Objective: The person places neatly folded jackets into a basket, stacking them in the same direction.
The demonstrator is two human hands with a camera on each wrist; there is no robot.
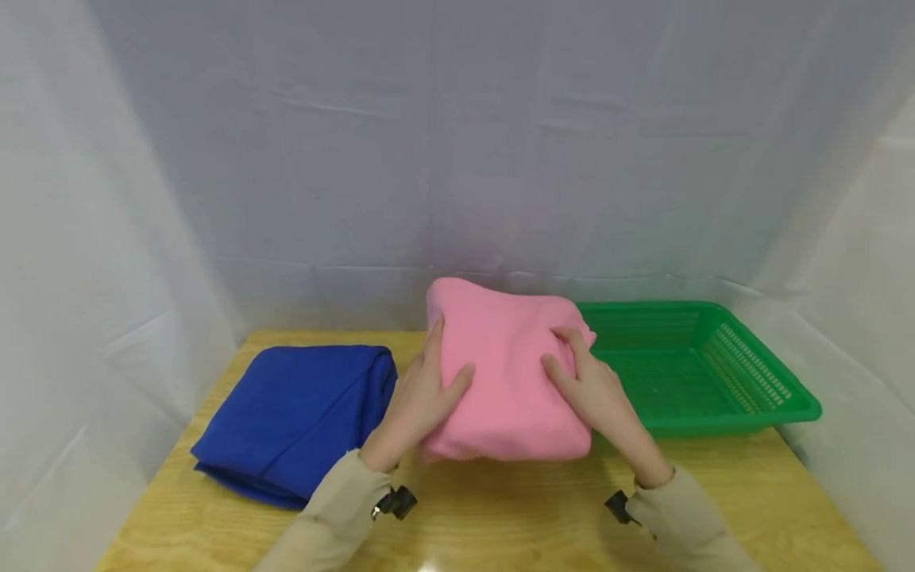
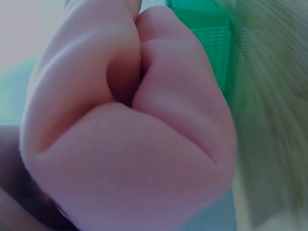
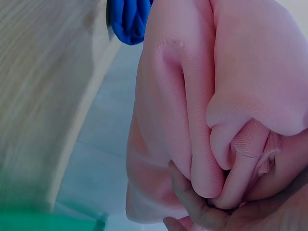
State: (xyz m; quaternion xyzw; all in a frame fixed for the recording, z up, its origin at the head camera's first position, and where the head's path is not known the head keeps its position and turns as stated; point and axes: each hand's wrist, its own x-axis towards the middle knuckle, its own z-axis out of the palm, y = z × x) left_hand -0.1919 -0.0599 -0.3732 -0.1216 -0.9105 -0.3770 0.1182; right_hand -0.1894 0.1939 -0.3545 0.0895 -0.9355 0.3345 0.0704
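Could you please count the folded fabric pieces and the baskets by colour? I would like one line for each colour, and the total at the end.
Pink folded fabric: 1
Blue folded fabric: 1
Green basket: 1
Total: 3

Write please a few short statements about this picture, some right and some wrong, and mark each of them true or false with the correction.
1. The left hand and the right hand both hold the pink cloth. True.
2. The blue cloth lies on the wooden table. True.
3. In the head view, the blue cloth is to the right of the pink cloth. False: it is to the left.
4. In the head view, the pink cloth hides part of the green basket. True.
5. The blue cloth lies inside the green basket. False: it lies outside, apart from it.
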